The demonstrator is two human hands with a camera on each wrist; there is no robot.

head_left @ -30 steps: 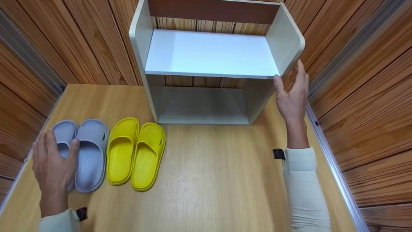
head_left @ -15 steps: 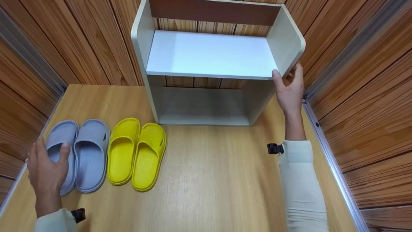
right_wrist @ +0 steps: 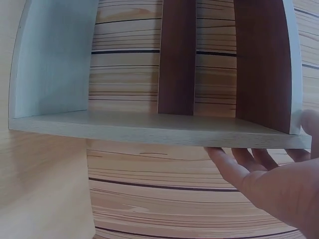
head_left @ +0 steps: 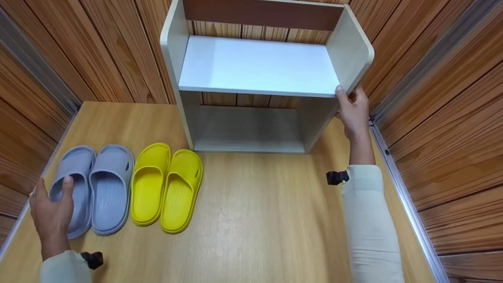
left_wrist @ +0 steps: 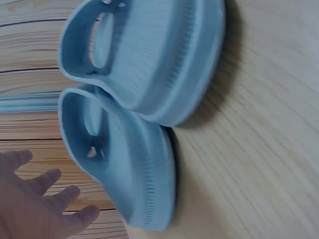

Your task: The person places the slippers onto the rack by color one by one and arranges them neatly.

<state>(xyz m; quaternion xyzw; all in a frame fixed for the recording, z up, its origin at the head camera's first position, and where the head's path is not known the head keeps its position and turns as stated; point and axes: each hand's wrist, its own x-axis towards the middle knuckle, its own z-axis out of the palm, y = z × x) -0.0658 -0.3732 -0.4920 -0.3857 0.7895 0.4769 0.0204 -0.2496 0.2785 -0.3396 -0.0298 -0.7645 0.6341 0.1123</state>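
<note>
A small two-tier shelf (head_left: 255,65) with pale side panels and a brown back strip stands against the back wall. My right hand (head_left: 355,114) grips its right side panel, thumb at the front edge where the white board meets it. In the right wrist view, the fingers of that hand (right_wrist: 279,186) lie along the outer face of the side panel (right_wrist: 149,130). My left hand (head_left: 51,216) is beside the left grey slipper (head_left: 80,214), fingers spread and loosely bent, holding nothing. The left wrist view shows its fingertips (left_wrist: 87,214) apart from the slipper.
Right of that slipper stand its grey mate (head_left: 110,204) and a pair of yellow slippers, the left one (head_left: 147,196) and the right one (head_left: 178,206). All lie on a wood-look floor (head_left: 255,216). Wood-plank walls (head_left: 452,137) enclose three sides, with metal strips along the edges.
My right hand has closed on the shelf's side panel, its fingers moving in from an open reach. My left hand has drifted left and down, uncovering more of the left grey slipper.
</note>
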